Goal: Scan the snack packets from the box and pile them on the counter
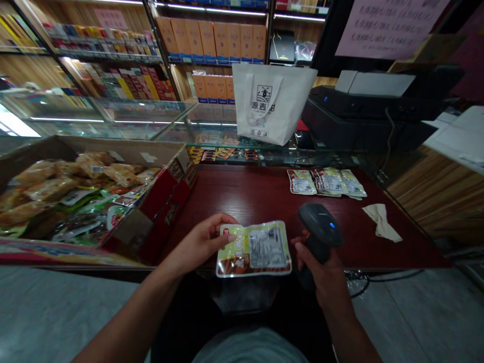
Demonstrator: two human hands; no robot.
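Note:
My left hand [206,239] pinches the left end of a snack pouch [245,252], thumb on top and fingers behind. The pouch is yellow-green and brown with a silver printed panel, and it is held over the near edge of the dark red tabletop [234,189]. To its right, my right hand [321,267] is wrapped round the handle of a black barcode scanner [319,227]. A blue light glows on the scanner's head, which is a short way from the pouch. Several similar pouches [327,182] lie overlapping at the back right of the tabletop.
An open cardboard box [155,217] of packaged snacks stands on the left. Behind the tabletop, a white paper bag [272,103] sits on the glass counter [177,126]. A crumpled beige cloth or paper piece [381,222] lies right. A black printer-like machine [370,111] stands back right.

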